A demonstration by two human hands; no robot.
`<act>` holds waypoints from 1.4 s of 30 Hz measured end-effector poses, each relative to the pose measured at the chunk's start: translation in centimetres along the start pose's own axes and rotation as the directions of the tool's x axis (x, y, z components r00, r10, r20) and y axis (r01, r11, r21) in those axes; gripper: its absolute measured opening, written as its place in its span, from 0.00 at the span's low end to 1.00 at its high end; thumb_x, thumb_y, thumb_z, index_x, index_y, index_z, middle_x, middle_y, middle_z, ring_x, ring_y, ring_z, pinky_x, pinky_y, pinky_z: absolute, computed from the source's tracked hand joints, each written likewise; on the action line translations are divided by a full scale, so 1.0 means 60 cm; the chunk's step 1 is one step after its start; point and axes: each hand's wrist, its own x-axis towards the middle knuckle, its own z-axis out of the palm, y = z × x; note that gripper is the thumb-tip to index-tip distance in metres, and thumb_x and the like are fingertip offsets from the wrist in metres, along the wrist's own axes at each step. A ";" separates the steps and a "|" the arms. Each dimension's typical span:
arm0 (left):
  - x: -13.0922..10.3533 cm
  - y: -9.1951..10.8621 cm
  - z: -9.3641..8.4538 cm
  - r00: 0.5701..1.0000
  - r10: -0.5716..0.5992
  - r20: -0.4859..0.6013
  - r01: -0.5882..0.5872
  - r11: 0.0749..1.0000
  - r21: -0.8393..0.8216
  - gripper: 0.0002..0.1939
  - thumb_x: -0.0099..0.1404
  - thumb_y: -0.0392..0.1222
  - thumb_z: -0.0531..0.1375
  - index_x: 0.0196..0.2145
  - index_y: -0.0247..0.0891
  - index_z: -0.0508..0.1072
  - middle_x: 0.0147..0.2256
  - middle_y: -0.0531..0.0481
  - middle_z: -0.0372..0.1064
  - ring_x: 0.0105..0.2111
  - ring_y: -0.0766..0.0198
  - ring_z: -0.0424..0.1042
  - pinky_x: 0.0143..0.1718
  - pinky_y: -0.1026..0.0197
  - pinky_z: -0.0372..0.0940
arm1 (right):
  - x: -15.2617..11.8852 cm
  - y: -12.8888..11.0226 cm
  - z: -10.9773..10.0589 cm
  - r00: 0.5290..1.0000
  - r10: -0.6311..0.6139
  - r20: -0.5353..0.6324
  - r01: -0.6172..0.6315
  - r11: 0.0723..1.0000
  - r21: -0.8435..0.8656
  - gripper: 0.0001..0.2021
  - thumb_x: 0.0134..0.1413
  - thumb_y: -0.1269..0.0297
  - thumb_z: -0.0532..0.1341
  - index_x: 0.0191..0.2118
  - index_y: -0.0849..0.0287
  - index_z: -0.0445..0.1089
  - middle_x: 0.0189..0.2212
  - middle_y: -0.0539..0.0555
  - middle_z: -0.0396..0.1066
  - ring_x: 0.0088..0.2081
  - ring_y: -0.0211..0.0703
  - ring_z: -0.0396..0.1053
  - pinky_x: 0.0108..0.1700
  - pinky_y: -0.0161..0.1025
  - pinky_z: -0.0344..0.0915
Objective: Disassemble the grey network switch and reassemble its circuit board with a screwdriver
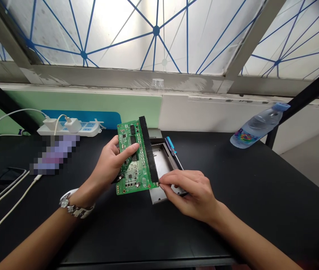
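head view, left fingers (128, 152) clamped on circuit board (131, 173), right fingers (176, 179) together at its corner

Near the frame's centre, the green circuit board (144, 172) hid most fingers of the left hand (110, 159) and part of the metal case (162, 157). Anything between the fingertips of the right hand (191, 191) was too small to tell. Pixelation masked an object (59, 153) at left.
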 end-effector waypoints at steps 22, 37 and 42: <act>0.002 -0.009 -0.004 0.998 0.011 0.061 -0.014 0.999 0.043 0.26 0.62 0.54 0.71 0.51 0.38 0.72 0.41 0.44 0.82 0.34 0.55 0.82 0.32 0.60 0.77 | 0.001 0.001 -0.007 0.981 0.046 0.186 -0.067 0.992 0.109 0.05 0.63 0.74 0.60 0.40 0.57 0.71 0.28 0.49 0.76 0.26 0.36 0.71 0.29 0.34 0.67; 0.003 -0.009 -0.008 0.996 0.002 0.087 -0.005 0.999 0.031 0.28 0.60 0.52 0.72 0.53 0.38 0.71 0.42 0.44 0.81 0.36 0.54 0.82 0.33 0.60 0.77 | 0.000 -0.011 -0.005 0.988 -0.057 0.142 0.070 0.994 -0.088 0.06 0.65 0.76 0.59 0.41 0.59 0.69 0.28 0.51 0.76 0.27 0.39 0.74 0.30 0.37 0.68; 0.003 -0.012 -0.002 0.997 -0.006 0.074 0.009 0.999 -0.032 0.27 0.59 0.53 0.73 0.50 0.38 0.72 0.40 0.45 0.82 0.34 0.55 0.82 0.33 0.60 0.77 | 0.001 -0.011 -0.006 0.983 -0.053 0.177 0.059 0.998 -0.029 0.07 0.64 0.77 0.57 0.42 0.58 0.68 0.28 0.51 0.75 0.26 0.38 0.71 0.30 0.36 0.68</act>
